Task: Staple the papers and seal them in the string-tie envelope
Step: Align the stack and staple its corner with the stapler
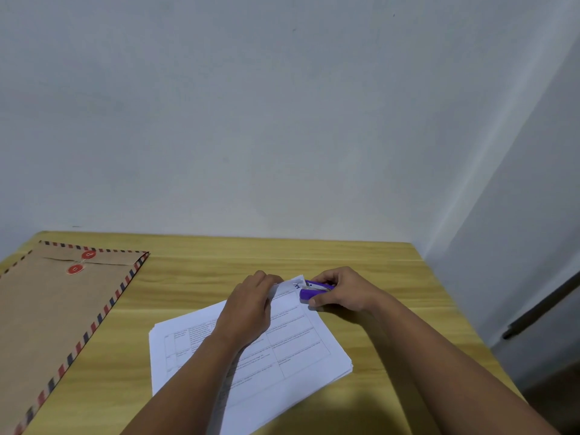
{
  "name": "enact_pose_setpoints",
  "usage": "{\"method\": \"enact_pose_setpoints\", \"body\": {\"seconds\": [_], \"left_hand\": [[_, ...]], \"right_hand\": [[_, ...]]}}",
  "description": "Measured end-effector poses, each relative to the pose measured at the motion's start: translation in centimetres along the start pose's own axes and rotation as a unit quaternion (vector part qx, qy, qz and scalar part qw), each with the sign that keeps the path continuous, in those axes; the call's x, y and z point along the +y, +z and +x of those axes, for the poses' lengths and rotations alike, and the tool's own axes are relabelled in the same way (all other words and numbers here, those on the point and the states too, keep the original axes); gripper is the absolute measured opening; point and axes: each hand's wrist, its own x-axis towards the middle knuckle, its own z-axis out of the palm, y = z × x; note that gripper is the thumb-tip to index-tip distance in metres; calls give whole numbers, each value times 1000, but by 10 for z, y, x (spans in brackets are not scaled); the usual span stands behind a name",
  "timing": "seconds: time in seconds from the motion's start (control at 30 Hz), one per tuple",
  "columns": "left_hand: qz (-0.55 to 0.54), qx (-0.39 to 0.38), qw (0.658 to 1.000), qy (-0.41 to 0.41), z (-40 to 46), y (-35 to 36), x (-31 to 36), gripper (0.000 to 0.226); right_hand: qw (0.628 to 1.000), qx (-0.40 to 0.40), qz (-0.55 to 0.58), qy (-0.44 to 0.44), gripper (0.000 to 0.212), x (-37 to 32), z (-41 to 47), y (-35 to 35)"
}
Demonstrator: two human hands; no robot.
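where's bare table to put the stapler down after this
Bare table runs along the far edge, between the wall and the hands. More lies right of the papers, and a strip between the envelope and the papers. It is crowded at the papers' far corner, where the left hand holds them and the right hand grips the stapler.

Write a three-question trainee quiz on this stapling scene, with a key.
1. True or false: the envelope lies on top of the papers.
2. Which hand grips the purple stapler?
3. The stapler sits at the papers': A) far corner B) near edge C) middle.

Key:
1. False; it lies apart on the table.
2. The right hand; the left hand holds the papers' corner.
3. A
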Motion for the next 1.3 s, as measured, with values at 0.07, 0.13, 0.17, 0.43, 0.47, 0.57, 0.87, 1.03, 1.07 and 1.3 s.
{"method": "enact_pose_setpoints", "body": {"seconds": [0.07,0.13,0.17,0.43,0.47,0.57,0.87,1.03,1.07,1.3], "left_hand": [[1,0,1000,1,0,-1,0,49],[1,1,1000,4,1,-1,1,49],[1,0,1000,5,1,-1,1,49],[-2,-7,1000,-1,1,-2,1,51],[-3,-6,1000,-1,1,-2,1,51],[-1,-8,1000,2,1,-2,1,51],[0,-13,1000,2,1,-2,2,52],[1,-16,1000,1,2,-2,1,52],[2,-16,1000,1,2,-2,1,53],[11,-16,1000,2,1,0,0,57]], "right_hand": [[1000,3,-6,-11,35,-1,3,3],[999,1,-19,-25,34,-3,6,7],[999,-2,-20,-30,33,-3,7,8],[999,-9,17,-42,28,-6,8,15],[999,-9,18,-42,27,-7,8,15],[999,-5,33,-42,28,-7,9,16],[999,-4,24,-45,26,-5,12,18],[999,0,21,-48,26,-6,13,21],[999,1,19,-49,25,-6,13,21],[998,8,16,-54,22,-4,15,23]]}}
